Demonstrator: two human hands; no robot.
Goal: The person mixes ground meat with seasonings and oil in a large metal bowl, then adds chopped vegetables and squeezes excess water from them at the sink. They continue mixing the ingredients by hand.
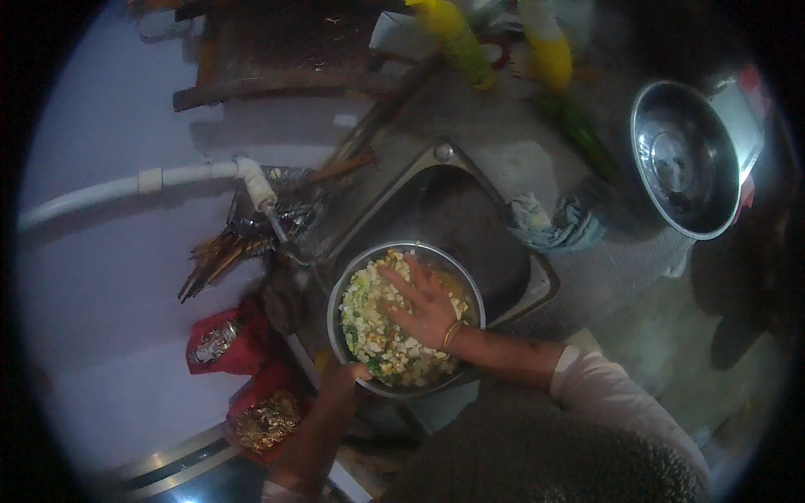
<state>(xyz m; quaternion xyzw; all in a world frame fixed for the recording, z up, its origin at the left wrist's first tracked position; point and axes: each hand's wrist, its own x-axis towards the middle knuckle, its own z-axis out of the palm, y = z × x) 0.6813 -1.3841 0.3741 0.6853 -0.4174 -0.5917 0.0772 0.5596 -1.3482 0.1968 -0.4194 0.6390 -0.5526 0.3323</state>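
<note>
A round metal bowl (407, 319) is tilted over the near edge of a metal sink (453, 207). Chopped pale and green food pieces (377, 314) fill much of it, with cloudy liquid along the right side. My left hand (346, 377) grips the bowl's lower left rim, thumb over the edge. Fingers spread, my right hand (424, 308) lies on the chopped food, a yellow bangle at its wrist. Nothing is seen held in it.
A white pipe with a tap (251, 182) reaches in from the left. Right of the sink lies a crumpled cloth (553, 223); farther right stands an empty metal basin (679, 160). Two red containers (217, 342) (267, 421) sit at lower left. Yellow-green bottles (456, 41) are at the top.
</note>
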